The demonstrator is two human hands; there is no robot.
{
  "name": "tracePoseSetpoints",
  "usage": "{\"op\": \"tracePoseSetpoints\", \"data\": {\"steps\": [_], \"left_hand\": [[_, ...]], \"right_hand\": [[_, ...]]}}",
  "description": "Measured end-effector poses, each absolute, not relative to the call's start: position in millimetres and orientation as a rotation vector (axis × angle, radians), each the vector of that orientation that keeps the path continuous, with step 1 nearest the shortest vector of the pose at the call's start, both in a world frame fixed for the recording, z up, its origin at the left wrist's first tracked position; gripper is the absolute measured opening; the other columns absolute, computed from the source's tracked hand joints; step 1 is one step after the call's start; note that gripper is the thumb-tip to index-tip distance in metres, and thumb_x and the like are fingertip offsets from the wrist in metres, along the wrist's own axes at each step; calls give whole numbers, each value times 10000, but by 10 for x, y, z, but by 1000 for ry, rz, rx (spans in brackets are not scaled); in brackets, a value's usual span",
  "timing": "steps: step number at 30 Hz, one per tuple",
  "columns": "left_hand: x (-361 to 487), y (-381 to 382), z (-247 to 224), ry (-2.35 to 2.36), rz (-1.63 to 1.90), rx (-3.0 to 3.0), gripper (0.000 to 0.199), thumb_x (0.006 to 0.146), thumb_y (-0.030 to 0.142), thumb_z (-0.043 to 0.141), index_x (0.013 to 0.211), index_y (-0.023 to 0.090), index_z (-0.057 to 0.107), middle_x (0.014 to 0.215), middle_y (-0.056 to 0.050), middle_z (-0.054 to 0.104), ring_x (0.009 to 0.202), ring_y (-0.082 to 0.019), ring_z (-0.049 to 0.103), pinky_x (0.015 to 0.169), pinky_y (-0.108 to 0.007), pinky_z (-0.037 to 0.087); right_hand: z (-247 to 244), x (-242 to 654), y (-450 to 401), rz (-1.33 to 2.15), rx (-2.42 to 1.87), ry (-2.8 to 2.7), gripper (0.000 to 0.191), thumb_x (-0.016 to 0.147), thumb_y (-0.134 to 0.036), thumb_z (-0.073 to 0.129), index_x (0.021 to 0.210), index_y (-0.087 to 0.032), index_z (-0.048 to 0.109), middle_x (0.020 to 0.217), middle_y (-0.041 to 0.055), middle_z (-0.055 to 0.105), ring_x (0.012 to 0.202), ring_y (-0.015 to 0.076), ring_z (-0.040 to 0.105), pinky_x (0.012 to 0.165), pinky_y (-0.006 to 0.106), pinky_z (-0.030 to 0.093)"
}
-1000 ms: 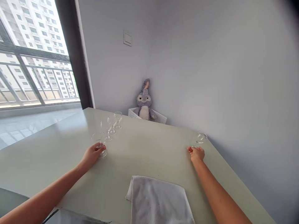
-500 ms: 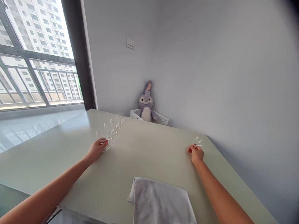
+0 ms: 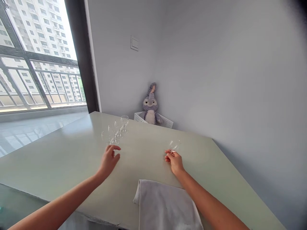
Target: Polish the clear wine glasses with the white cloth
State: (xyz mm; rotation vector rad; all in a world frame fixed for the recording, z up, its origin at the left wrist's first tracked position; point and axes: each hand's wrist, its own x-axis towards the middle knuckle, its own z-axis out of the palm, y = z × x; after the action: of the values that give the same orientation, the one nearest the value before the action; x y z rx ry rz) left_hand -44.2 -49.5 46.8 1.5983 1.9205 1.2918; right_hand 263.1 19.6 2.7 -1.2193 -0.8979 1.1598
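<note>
My right hand [image 3: 175, 161] pinches the lower part of a clear stemmed glass [image 3: 174, 145], its bowl facing up and tilted to the right above the table. With thumb and fingers apart, my left hand [image 3: 109, 163] holds nothing. It is just in front of the nearest stemmed glass [image 3: 106, 136], whose base it partly hides. Behind that one, more clear stemmed glasses [image 3: 124, 120] stand upright in a slanting row toward the table's far edge. A folded grey cloth [image 3: 165, 203] lies at the near side, partly beneath my right forearm.
The pale green table [image 3: 144, 156] meets a grey wall on the right. Beyond its far edge, a purple plush rabbit [image 3: 150, 107] sits in a white perforated basket [image 3: 166, 122]. A large window [image 3: 45, 70] is at the left.
My right hand has carried its stemmed glass leftward from the table's right side. My left hand has let go of the nearest glass in the row and drawn back slightly toward me.
</note>
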Motion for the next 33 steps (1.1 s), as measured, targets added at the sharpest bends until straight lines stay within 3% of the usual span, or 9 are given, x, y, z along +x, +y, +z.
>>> {"op": "tracePoseSetpoints", "data": {"steps": [6, 9, 12, 15, 18, 22, 27, 30, 33], "left_hand": [[127, -558, 462, 1468, 1107, 1635, 327, 673, 332, 548, 987, 264, 612, 1043, -21, 538, 581, -91, 444, 587, -238, 410], [229, -578, 426, 1437, 1069, 1482, 301, 646, 346, 575, 909, 207, 622, 801, -11, 587, 535, -101, 460, 521, -228, 386], [221, -608, 389, 1454, 1023, 1316, 272, 649, 372, 566, 836, 175, 587, 500, 41, 484, 454, -119, 450, 449, -220, 331], [108, -635, 395, 1473, 1084, 1262, 260, 639, 389, 581, 774, 168, 572, 554, 21, 529, 517, -130, 493, 481, -220, 337], [-103, -643, 421, 1535, 1211, 1258, 264, 610, 407, 612, 689, 159, 569, 710, -25, 591, 642, -155, 536, 548, -232, 359], [-467, -634, 392, 1640, 1261, 1154, 348, 568, 449, 652, 744, 160, 570, 745, -49, 619, 699, -188, 553, 597, -257, 373], [-875, -633, 313, 1811, 1287, 1067, 446, 552, 518, 658, 818, 174, 565, 797, -52, 636, 684, -176, 545, 575, -251, 363], [-1006, -641, 321, 1878, 1314, 1006, 509, 511, 539, 674, 853, 174, 579, 789, -53, 638, 646, -170, 540, 537, -246, 360], [-1033, -650, 355, 1890, 1317, 961, 493, 535, 499, 668, 911, 194, 578, 821, -46, 647, 688, -169, 546, 553, -242, 377]], "right_hand": [[188, 1661, -281, 1496, -1020, -1056, 243, 595, -241, 646, 811, -139, 602, 789, 21, 622, 511, 92, 536, 449, 236, 452], [270, 1416, -465, 1643, -928, -1165, 262, 614, -317, 663, 791, -127, 628, 656, 6, 600, 511, 100, 523, 444, 226, 426], [347, 1353, -550, 1719, -950, -1266, 293, 636, -382, 646, 763, -118, 647, 592, 8, 586, 531, 125, 540, 466, 244, 427], [468, 1475, -570, 1715, -1043, -1363, 277, 664, -327, 620, 864, -138, 645, 658, 10, 612, 569, 126, 559, 548, 268, 452], [670, 1768, -638, 1532, -1197, -1573, 238, 735, -252, 525, 934, -169, 625, 686, -2, 617, 603, 117, 560, 612, 266, 450], [921, 2275, -925, 1230, -1190, -2092, 237, 799, -204, 423, 855, -213, 653, 763, -7, 640, 703, 132, 561, 642, 246, 438], [842, 2720, -1274, 787, -910, -2728, 327, 788, -98, 424, 934, -274, 657, 1087, -31, 627, 949, 163, 529, 823, 287, 398], [654, 2825, -1304, 525, -835, -2908, 325, 788, -128, 438, 995, -278, 638, 1183, -19, 577, 982, 206, 515, 776, 322, 414], [493, 2868, -1262, 373, -803, -2957, 316, 837, -268, 428, 1119, -281, 571, 1260, 3, 514, 988, 236, 517, 757, 349, 432]]}}
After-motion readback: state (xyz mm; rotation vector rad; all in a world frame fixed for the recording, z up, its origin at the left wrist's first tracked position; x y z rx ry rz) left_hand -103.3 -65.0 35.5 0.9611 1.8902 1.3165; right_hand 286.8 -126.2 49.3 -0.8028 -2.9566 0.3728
